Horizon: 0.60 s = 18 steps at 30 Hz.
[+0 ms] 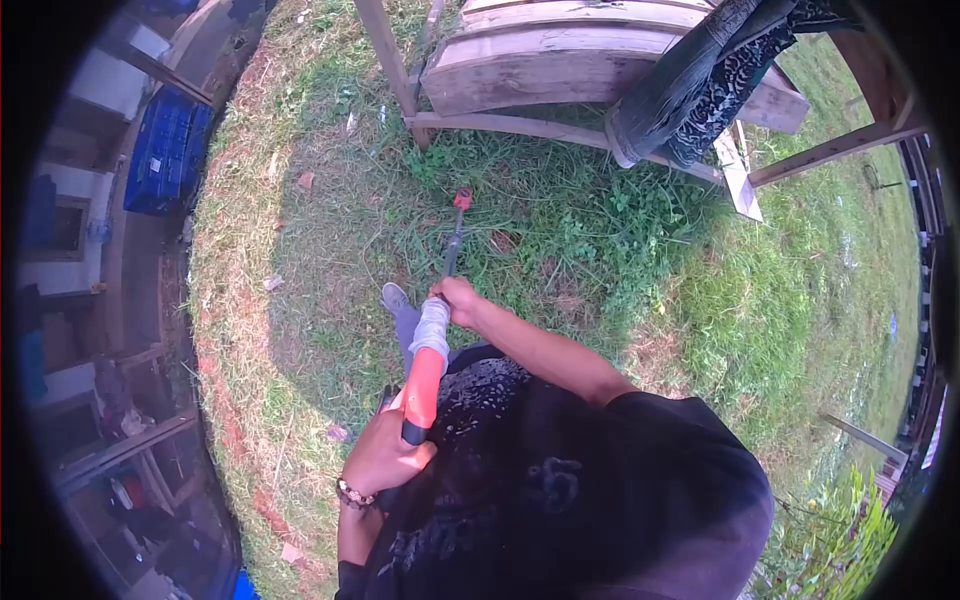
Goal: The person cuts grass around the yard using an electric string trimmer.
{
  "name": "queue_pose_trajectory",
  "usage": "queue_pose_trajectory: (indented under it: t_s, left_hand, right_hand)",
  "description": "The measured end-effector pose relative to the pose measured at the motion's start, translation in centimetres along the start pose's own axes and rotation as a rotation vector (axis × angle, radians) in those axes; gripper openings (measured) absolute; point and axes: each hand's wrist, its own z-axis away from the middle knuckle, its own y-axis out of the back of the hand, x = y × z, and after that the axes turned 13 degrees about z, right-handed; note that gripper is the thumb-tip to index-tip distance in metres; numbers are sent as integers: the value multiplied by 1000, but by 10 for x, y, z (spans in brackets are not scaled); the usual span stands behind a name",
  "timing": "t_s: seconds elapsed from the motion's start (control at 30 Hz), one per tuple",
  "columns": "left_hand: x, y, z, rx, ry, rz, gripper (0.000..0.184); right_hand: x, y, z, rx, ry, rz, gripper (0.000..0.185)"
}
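A long-handled tool (423,388) runs from my waist toward the grass, with an orange-red body, a black rear end and grey cloth wrapped round its middle. At its far end, a small red head (463,198) rests low over the grass. My right hand (457,301) is closed round the shaft just beyond the cloth. Beaded bracelet at the wrist, my left hand (385,455) grips the rear part beside the black end; some of its fingers are hidden behind the tool.
Ahead stands a wooden frame (540,85) of planks with dark cloth (690,100) draped over it. Taller weeds (620,215) grow beneath. My shoe (395,296) is on the grass. A blue crate (168,150) and a wooden structure line the left; a leafy bush (850,535) is at lower right.
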Motion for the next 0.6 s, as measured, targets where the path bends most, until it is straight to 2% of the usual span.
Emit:
queue_pose_trajectory:
  t_s: [0.07,0.17,0.3,0.33,0.43,0.47,0.57,0.6]
  left_hand:
    - [0,2,-1,-43,-27,33,12]
    - [9,7,-3,-147,95,280,12]
    - [22,12,-33,-308,273,201,15]
    - [7,8,-45,-367,173,178,17]
    - [-3,-1,-73,-476,100,159,18]
    - [-4,-1,-82,-555,128,114,73]
    - [-15,3,-84,-538,201,92,75]
    - [2,4,-76,-530,199,156,24]
  right_hand:
    - [1,11,13,85,4,-1,7]
    - [8,35,33,163,14,-37,6]
    - [16,92,52,385,90,-122,7]
    - [13,106,62,442,87,-148,7]
    - [5,143,81,535,86,-226,9]
    - [5,154,85,555,83,-249,10]
    - [13,162,92,533,114,-245,9]
    - [17,163,95,531,90,-251,10]
